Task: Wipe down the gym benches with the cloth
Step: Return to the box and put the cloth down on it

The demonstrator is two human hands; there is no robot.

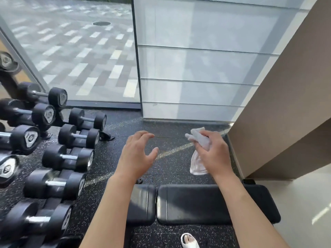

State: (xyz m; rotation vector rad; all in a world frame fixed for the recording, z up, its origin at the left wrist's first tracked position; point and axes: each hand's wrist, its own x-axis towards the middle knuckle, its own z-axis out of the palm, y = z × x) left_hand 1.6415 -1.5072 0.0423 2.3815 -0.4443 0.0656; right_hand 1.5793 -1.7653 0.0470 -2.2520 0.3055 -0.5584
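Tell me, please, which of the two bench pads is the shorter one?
The left pad, below the empty left hand; the long pad beside it stretches right, below the right hand holding the cloth.

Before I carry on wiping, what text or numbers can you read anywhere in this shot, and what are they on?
"10" on the silver end plate of a dumbbell in the rack, left side.
The end plate of the dumbbell above it carries digits too blurred to read for sure.
The plate at the far left edge shows a mark, blurred and cut off.
Nothing readable on the bench, the cloth or the walls.
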